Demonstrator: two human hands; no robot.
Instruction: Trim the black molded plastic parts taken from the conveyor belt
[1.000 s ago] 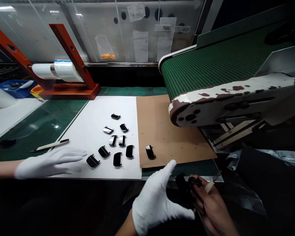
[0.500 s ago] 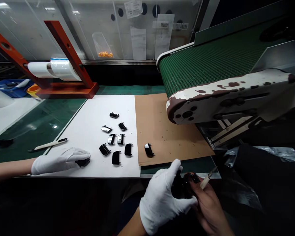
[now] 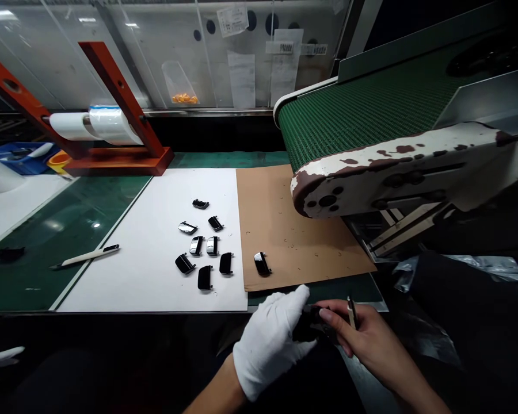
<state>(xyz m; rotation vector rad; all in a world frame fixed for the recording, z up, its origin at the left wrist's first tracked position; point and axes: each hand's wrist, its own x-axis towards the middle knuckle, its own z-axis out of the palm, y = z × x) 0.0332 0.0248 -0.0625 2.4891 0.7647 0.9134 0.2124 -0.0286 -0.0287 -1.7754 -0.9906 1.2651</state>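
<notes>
My left hand, in a white glove, is closed around a dark glossy plastic part below the table's front edge. Much of that part is hidden by my fingers, and its shape blurs into the dark background. My right hand is bare; its thumb and fingers press on the part's right side. Tucked in the same hand is a slim craft knife, its dark end pointing up. Just beyond my hands, one glossy black piece with small pegs lies on the brown sheet.
Several similar black pieces lie on the white sheet. Another knife rests at its left edge. A co-worker's gloved hand shows at lower left. A green conveyor overhangs the right; an orange roll stand stands back left.
The co-worker's hand has left the white sheet for the lower left, and the black piece under it is gone. My hands shifted slightly left; the knife in my right hand has turned more upright.
</notes>
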